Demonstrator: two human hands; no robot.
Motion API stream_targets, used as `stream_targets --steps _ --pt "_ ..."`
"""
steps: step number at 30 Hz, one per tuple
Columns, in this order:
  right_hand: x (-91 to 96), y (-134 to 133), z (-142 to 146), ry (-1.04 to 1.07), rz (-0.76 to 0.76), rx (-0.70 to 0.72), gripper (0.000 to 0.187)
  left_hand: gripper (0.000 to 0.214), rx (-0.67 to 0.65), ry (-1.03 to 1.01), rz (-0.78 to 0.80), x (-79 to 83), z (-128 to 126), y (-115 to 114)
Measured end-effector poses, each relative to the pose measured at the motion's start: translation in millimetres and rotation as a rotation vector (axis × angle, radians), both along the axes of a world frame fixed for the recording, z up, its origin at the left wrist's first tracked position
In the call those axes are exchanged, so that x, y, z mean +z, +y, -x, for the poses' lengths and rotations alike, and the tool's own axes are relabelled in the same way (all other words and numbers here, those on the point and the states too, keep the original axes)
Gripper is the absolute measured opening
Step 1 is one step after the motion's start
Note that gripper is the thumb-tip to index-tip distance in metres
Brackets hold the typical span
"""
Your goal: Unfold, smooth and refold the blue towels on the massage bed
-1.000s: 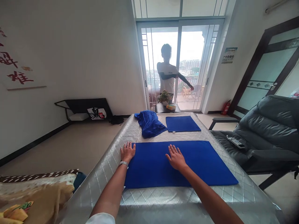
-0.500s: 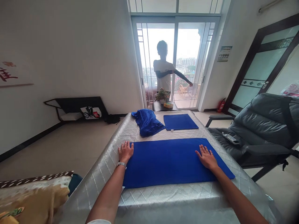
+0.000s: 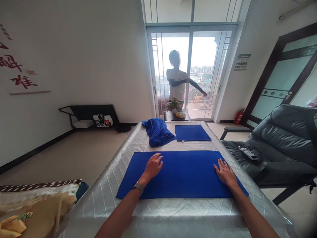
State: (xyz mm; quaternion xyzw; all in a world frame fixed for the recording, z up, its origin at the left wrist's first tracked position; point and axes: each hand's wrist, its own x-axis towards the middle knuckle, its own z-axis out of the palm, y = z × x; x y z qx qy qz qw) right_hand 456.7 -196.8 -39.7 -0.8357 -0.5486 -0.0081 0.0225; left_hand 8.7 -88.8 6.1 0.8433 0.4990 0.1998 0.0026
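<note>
A blue towel (image 3: 188, 175) lies spread flat as a wide rectangle on the silver quilted cover (image 3: 183, 211) in front of me. Over its left part is my left hand (image 3: 153, 165), fingers apart and slightly bent, holding nothing; whether it touches the cloth I cannot tell. My right hand (image 3: 225, 172) rests flat near the towel's right edge with fingers outstretched. Beyond it, a folded blue towel (image 3: 192, 133) lies flat with a small white tag on its near edge. To its left sits a crumpled blue towel (image 3: 159, 132) in a loose heap.
A grey recliner (image 3: 284, 142) with a corded device (image 3: 248, 153) on its seat stands to the right. Past the far edge are a potted plant (image 3: 174, 104) and a person (image 3: 177, 79) by the glass doors. Bedding (image 3: 37, 205) lies at lower left.
My left hand has left the towel's left edge and moved right over the cloth. The towel's left side now reaches further left. The right hand stays by the right edge.
</note>
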Motion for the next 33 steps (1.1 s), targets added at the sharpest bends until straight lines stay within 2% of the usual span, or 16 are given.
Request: stream_targets --steps 2,4,6,8,11,14,18,21,24,27,29,33 --pt "-0.1 -0.1 -0.7 -0.006 0.003 -0.002 0.077 0.049 -0.168 -0.001 0.009 -7.0 -37.3 -21.8" --pt "1.5 -0.7 0.5 -0.009 0.009 -0.002 0.076 0.056 -0.264 0.009 0.049 -15.9 -65.7 -40.6" --pt "3.9 -1.8 2.6 -0.016 0.021 -0.004 0.075 0.063 -0.28 0.037 0.121 -23.0 -79.3 -53.6" --pt "6.3 -2.8 4.5 -0.025 0.029 -0.005 0.075 0.067 -0.24 0.074 0.192 -26.0 -76.8 -60.3" --pt "8.7 -3.9 5.6 -0.022 0.027 -0.011 0.074 0.071 -0.155 0.144 0.248 -25.4 -46.5 -62.1" --pt "9.6 -4.3 6.0 -0.003 0.025 -0.01 0.073 0.073 0.005 0.222 0.262 -27.7 7.6 -61.8" --pt "11.9 -4.8 8.7 -0.017 0.025 -0.011 0.073 0.073 0.288 0.306 0.235 -42.1 89.5 -64.8" --pt "17.3 -6.6 11.9 -0.045 0.043 -0.026 0.072 0.075 0.373 0.331 0.216 -52.3 127.8 -67.8" --pt "25.2 -9.7 19.7 -0.139 -0.004 -0.047 0.065 0.076 0.383 0.311 0.178 -57.7 136.4 -68.9" --pt "34.0 -13.2 45.8 -0.233 -0.132 0.029 0.061 0.076 0.379 0.29 0.134 -60.4 132.0 -68.1" --pt "39.3 -15.4 79.4 -0.197 -0.169 0.136 0.061 0.076 0.378 0.279 0.119 -60.8 129.6 -67.9" --pt "45.1 -19.9 170.8 0.036 -0.103 0.419 0.061 0.074 0.374 0.264 0.117 -55.1 128.1 -71.4"
